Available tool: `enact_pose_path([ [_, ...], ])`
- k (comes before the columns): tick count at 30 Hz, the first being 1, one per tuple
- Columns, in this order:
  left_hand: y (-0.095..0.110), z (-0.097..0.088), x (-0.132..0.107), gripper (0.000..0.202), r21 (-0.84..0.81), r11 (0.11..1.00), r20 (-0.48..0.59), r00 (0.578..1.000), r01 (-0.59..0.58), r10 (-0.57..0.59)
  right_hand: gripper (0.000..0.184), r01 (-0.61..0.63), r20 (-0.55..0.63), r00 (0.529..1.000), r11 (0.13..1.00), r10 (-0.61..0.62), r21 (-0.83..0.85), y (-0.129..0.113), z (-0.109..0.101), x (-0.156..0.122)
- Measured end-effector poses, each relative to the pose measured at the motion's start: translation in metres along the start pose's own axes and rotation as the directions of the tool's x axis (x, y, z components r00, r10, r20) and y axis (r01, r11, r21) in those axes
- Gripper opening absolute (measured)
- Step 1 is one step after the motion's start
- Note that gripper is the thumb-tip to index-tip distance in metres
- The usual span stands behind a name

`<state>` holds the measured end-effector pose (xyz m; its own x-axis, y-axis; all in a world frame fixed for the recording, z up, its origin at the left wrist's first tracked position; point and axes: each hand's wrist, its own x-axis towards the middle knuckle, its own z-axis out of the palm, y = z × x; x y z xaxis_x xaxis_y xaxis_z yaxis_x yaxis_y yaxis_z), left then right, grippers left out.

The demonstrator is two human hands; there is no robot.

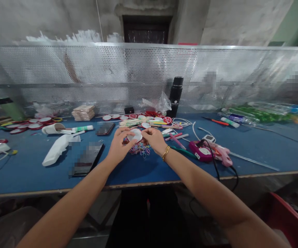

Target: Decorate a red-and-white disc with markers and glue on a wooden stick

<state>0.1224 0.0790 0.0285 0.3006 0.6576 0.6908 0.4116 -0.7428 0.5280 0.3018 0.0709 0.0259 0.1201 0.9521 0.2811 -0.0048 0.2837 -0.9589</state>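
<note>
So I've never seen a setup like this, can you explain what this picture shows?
There's no machine here: a camera worn on a person's head looks forward and down at their bare hands. The left hand holds a round white disc; the right hand has its fingertips at the disc's edge, though its exact grip is too small to tell. Small colourful clip-like pieces lie below. The blue table also bears a smartphone, a pink glue gun and a black bottle.

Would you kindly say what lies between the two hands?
In the head view, a round white piece, with small colourful pieces lower in the picture.
</note>
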Motion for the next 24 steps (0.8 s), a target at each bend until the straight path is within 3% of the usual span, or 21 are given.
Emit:
enact_pose_path([
  [3, -0.0003, -0.0001, -0.0018, 0.019, 0.018, 0.998, 0.03, 0.998, -0.061, 0.06, 0.013, -0.007, -0.044, 0.999, 0.999, 0.008, 0.035, -0.0002, -0.0027, 0.0028],
  [9, -0.0013, 0.0032, -0.0031, 0.004, -0.013, 0.998, 0.02, 0.998, -0.061, 0.061, 0.014, -0.032, -0.044, 0.998, 0.997, 0.035, 0.063, -0.0015, -0.0004, -0.0004],
  [24, -0.0029, 0.0062, -0.0043, 0.003, -0.074, 0.997, 0.048, 0.999, -0.012, 0.015, 0.012, -0.04, -0.048, 0.998, 0.998, 0.042, 0.046, -0.0032, 0.0006, -0.0028],
])
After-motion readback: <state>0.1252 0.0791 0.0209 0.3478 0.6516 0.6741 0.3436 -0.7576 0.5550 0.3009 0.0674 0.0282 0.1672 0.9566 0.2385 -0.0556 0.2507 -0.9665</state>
